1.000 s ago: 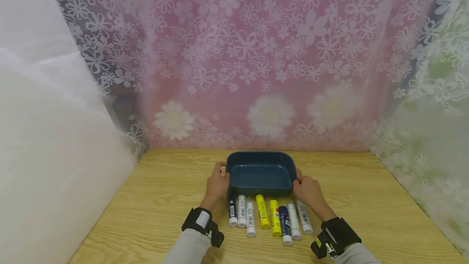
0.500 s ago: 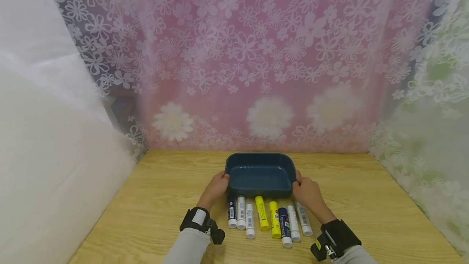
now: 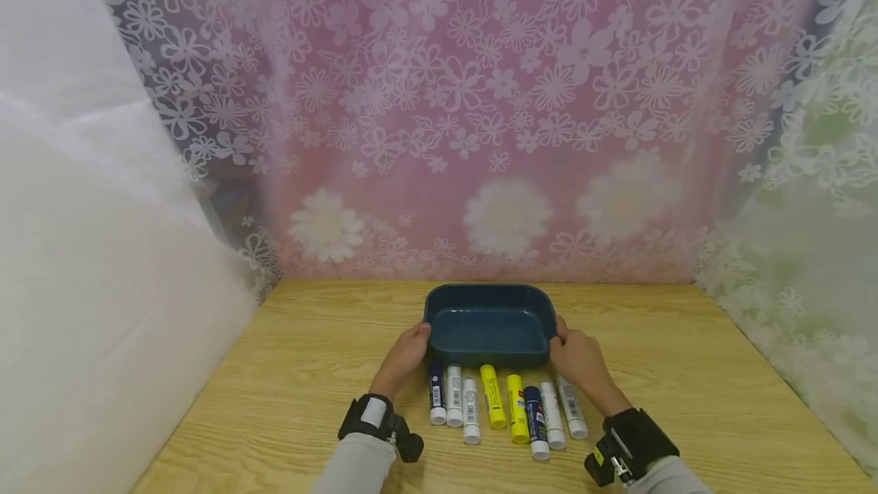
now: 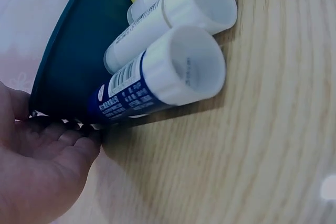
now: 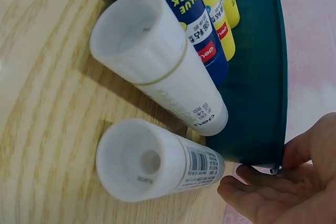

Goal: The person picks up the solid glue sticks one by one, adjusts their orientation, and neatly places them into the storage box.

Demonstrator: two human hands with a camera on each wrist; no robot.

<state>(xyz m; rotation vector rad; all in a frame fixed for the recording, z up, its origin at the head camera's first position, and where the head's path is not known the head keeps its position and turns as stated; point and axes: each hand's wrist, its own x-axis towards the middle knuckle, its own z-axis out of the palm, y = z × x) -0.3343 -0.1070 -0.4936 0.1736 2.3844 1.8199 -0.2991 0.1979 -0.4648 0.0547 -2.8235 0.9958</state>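
Observation:
A dark teal rectangular tray (image 3: 488, 332) stands tilted toward me, its inside bare. My left hand (image 3: 406, 353) grips its left end, thumb at the rim; in the left wrist view the fingers (image 4: 58, 139) reach beneath the edge. At the opposite end my right hand (image 3: 579, 360) holds the rim between thumb and fingers (image 5: 257, 187). Several glue sticks lie in a row just in front of the tray: a navy one (image 3: 437, 396) at the left, white ones (image 3: 470, 410), yellow ones (image 3: 492, 396), another navy one (image 3: 536, 423) and a white one (image 3: 571, 406) nearest my right hand.
The wooden table (image 3: 309, 357) runs back to a pink flowered curtain (image 3: 480, 136). A white sheet (image 3: 103, 250) hangs at the left and a pale flowered curtain (image 3: 809, 288) at the right. Both wrists wear black camera straps (image 3: 366, 414).
The left hand's raised fingers have moved down from the tray's upper side edge, leaving the thumb on the rim. The tray, right hand and glue sticks stay about where they were.

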